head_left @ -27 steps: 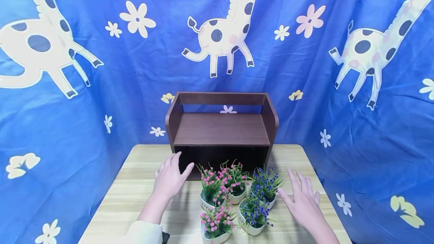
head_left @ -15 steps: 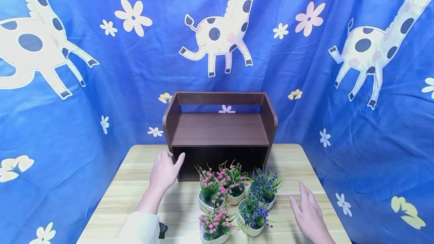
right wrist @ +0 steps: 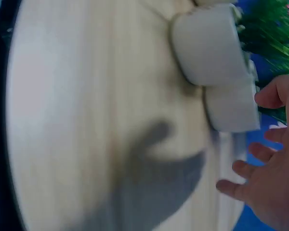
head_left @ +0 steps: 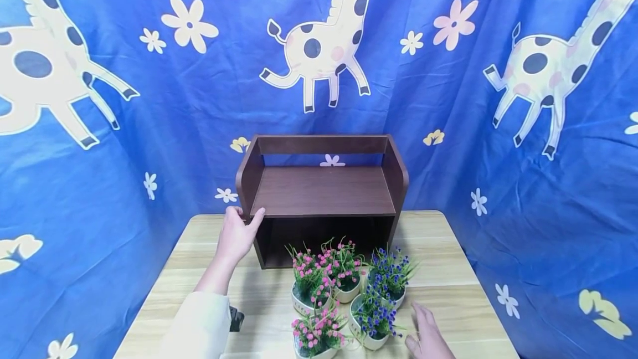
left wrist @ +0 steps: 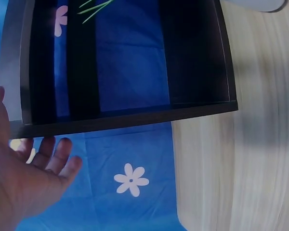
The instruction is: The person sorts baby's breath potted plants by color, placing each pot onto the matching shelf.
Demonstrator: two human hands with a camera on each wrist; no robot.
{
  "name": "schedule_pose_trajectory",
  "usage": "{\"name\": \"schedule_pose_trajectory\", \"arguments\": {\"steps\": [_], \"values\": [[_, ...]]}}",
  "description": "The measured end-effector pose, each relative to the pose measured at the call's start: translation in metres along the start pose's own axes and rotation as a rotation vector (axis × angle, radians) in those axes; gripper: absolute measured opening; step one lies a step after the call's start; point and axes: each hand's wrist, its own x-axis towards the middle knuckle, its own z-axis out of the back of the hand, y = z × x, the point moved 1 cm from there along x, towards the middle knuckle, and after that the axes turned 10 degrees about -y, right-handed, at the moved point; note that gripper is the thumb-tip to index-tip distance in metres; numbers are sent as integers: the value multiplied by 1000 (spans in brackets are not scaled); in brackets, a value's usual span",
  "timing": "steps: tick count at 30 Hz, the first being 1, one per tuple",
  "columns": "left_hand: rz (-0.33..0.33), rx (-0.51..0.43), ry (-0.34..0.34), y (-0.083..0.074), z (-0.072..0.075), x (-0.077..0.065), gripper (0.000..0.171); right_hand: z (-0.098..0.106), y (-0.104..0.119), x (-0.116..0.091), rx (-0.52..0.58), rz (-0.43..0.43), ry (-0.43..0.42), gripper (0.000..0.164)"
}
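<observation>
A dark brown two-tier shelf [head_left: 324,190] stands at the back of the wooden table. My left hand [head_left: 237,237] is at its left side panel, thumb on the front edge of the upper board and fingers on the outer side. In the left wrist view, the curved fingers [left wrist: 60,156] show past the panel. In front of the shelf stand three white pots with pink flowers [head_left: 319,328] and two with blue flowers [head_left: 376,314]. My right hand [head_left: 428,334] is beside the nearer blue-flowered pot, fingers loosely spread, holding nothing; the right wrist view shows its thumb close to a white pot [right wrist: 209,45].
The light wooden table [head_left: 458,270] has rounded back corners. Blue cloth [head_left: 199,104] printed with giraffes and flowers hangs behind and on both sides. The pots stand close together just before the shelf's lower opening.
My left hand has moved up and forward to the shelf's left side panel. The right hand has drawn back from the rear blue flowers toward the front. The pots have stayed in place.
</observation>
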Motion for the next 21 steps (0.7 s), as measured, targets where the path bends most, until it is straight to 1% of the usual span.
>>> {"name": "schedule_pose_trajectory", "arguments": {"steps": [2,4,5,6,9,12,14,16,19,21], "values": [[-4,-16,25,-1,1,3,76,-11,-1,-6,17,43,-14,85],[-7,-24,44,-1,2,4,75,-20,0,-8,46,56,-3,88],[-9,-26,51,-1,2,5,75,-25,1,-10,44,63,-1,89],[-10,-25,58,0,1,6,75,-30,2,-11,39,88,-9,89],[-16,-14,84,2,0,9,76,-39,6,-13,44,108,-3,95],[-17,-10,111,4,-2,13,76,-47,8,-13,79,75,16,102],[-8,-22,127,6,-4,16,75,-53,9,-11,117,35,29,104],[10,-44,134,6,-7,17,74,-56,11,-10,168,0,34,104],[29,-74,130,7,-11,20,73,-62,12,-9,197,-33,27,101],[37,-87,120,8,-14,23,72,-64,12,-9,182,-15,2,99]]}}
